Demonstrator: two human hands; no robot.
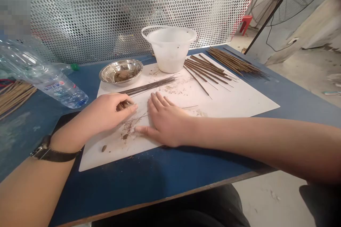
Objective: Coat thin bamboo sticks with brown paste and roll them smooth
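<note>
My right hand lies flat on the white sheet, fingers stretched out together and thumb apart. Thin stick ends show on both sides of it, so a stick seems to pass beneath the palm. My left hand, with a black watch on its wrist, rests at the sheet's left part. Its fingers curl toward the thumb; what lies within them is shadowed and unclear. Just beyond it is a bundle of thin dark sticks. Brown crumbs and a small brown lump lie nearer me.
Behind stand a metal bowl with brown paste and a white plastic bucket. Coated incense-like sticks lie right, beside a larger bundle. Leftward are a plastic bottle and pale sticks. A perforated metal panel rises behind.
</note>
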